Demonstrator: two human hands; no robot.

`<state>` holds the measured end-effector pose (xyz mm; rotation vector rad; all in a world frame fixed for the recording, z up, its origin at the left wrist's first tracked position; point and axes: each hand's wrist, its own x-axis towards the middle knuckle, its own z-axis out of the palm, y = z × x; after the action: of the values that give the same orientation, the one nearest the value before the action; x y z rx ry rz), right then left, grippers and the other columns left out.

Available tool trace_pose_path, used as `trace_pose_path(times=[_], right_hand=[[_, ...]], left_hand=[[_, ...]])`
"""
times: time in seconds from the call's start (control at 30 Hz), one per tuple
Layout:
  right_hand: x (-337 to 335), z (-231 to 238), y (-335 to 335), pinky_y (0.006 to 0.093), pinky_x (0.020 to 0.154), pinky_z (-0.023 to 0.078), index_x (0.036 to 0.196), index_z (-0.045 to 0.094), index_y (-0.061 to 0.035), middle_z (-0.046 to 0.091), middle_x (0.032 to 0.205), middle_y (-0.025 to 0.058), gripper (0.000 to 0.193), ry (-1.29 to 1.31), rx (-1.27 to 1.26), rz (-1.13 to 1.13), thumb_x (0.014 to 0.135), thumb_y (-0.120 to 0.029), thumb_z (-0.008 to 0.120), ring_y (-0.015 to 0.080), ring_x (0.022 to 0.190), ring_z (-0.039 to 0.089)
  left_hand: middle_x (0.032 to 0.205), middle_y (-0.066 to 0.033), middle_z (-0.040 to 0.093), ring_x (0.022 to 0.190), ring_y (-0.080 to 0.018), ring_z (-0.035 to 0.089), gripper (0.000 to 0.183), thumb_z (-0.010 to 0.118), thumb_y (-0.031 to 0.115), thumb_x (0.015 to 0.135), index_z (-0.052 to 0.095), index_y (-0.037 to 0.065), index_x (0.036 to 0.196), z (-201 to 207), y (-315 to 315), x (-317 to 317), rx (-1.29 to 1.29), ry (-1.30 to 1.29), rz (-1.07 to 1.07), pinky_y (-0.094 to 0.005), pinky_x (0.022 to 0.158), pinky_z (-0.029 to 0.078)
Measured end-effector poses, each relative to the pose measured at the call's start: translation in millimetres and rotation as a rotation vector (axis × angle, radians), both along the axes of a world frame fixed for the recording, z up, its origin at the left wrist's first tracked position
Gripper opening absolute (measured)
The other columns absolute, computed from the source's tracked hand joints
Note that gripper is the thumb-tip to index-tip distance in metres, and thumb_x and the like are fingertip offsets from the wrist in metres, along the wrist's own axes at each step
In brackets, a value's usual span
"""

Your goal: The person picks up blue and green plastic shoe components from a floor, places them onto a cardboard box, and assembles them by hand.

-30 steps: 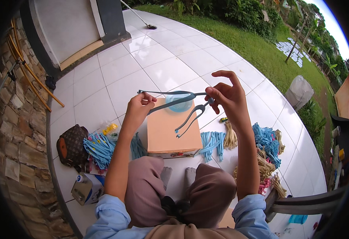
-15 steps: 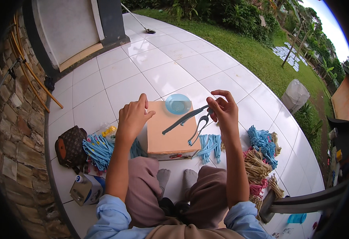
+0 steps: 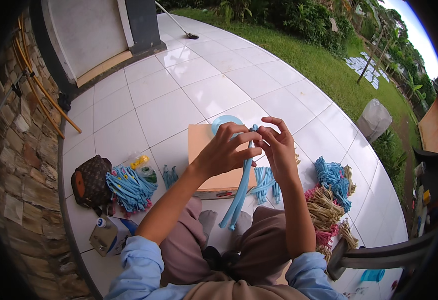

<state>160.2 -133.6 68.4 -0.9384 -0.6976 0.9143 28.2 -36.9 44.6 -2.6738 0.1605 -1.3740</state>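
1. Since half a second ago, the left hand (image 3: pixel 229 147) has crossed from the left side to meet the right hand (image 3: pixel 278 150); then it was apart from the strap (image 3: pixel 238 202), with nothing in it. The strap, which slanted leftward from the right hand over the box (image 3: pixel 204 145), now hangs down.
2. The right hand pinches the strap at its upper end, thumb and forefinger pressed together beside the knot (image 3: pixel 254 128); its other fingers are bent and lifted clear.
3. The left hand closes its bent fingers on the strap just below the knot; the exact place of its thumb is hard to make out.
4. The strap is light blue. It is in both hands above the box, and its two loose tails drop past the box's near edge, ending in front of the feet, between the knees.
5. On the box, at its far edge, sits a blue bowl (image 3: pixel 221 121), partly hidden by the left hand.
6. Right of the box lie some blue straps (image 3: pixel 265 181); farther right are a blue heap (image 3: pixel 334 182), a beige heap (image 3: pixel 324 207) and a pink heap (image 3: pixel 325 235).
7. To the left are blue bundles (image 3: pixel 131 189), a brown bag (image 3: pixel 90 182) and a can (image 3: pixel 107 241), all on the white tiles (image 3: pixel 159 120).
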Motion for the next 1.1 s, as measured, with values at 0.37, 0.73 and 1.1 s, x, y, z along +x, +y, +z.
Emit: trace_pose_path(times=[0.37, 0.73, 1.1], right_hand=[[-10.0, 22.0, -17.3, 0.0437, 0.1, 0.035, 0.137, 0.017, -0.0086, 0.049, 0.125, 0.0243, 0.064, -0.367, 0.441, 0.096, 0.086, -0.012, 0.057, 0.0314, 0.117, 0.048], [-5.6, 36.5, -30.9, 0.0464, 0.093, 0.046, 0.141, 0.009, -0.0063, 0.049, 0.124, 0.0253, 0.065, -0.229, 0.326, -0.055, 0.092, -0.015, 0.05, 0.0364, 0.108, 0.055], [-5.0, 39.5, -35.7, 0.0458, 0.091, 0.048, 0.135, 0.016, -0.0058, 0.053, 0.114, 0.0283, 0.047, -0.116, 0.379, -0.07, 0.096, -0.019, 0.038, 0.0392, 0.101, 0.059]], left_hand=[[0.072, -0.013, 0.048, 0.06, -0.0263, 0.052, 0.02, 0.04, 0.021, 0.092, 0.047, 0.003, 0.087, 25.8, -33.8, -6.1, -0.854, 0.11, -0.056, -0.0366, 0.055, 0.041], [0.065, -0.012, 0.056, 0.058, -0.0311, 0.058, 0.01, 0.048, 0.013, 0.09, 0.045, 0.004, 0.095, 20.4, -54.2, -2.4, -0.679, 0.151, 0.236, -0.0409, 0.051, 0.045], [0.057, -0.007, 0.051, 0.05, -0.0247, 0.055, 0.017, 0.055, 0.018, 0.089, 0.047, 0.005, 0.082, 24.0, -64.8, -4.5, -0.538, 0.04, 0.26, -0.0359, 0.044, 0.042]])
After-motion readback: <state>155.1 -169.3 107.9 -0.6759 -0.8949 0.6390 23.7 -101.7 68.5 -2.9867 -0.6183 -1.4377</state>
